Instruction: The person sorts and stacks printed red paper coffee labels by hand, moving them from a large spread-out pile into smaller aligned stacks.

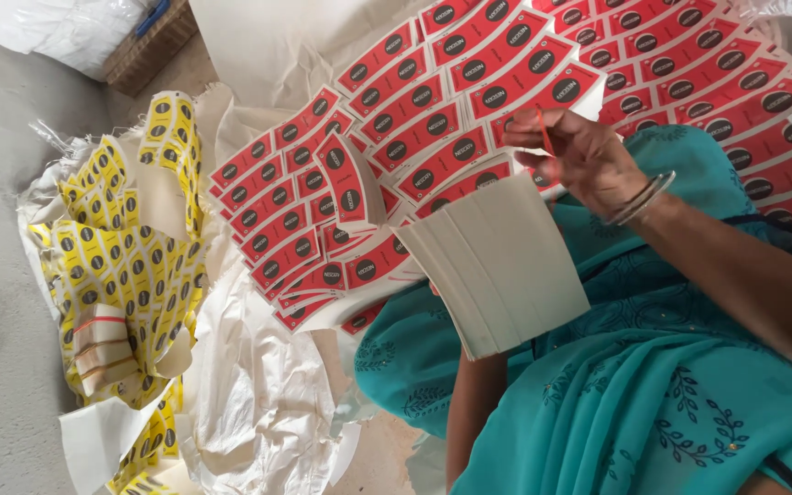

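Around the right hand [579, 156], red labels [433, 119], yellow labels [121, 266], white card stack [506, 266].

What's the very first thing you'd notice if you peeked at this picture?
The big spread of red curved labels fanned out across the top and middle catches the eye first. To the left lies a bright heap of yellow labels on white sacking. In the middle, the right hand pinches a thin red rubber band above a stack of white blanks.
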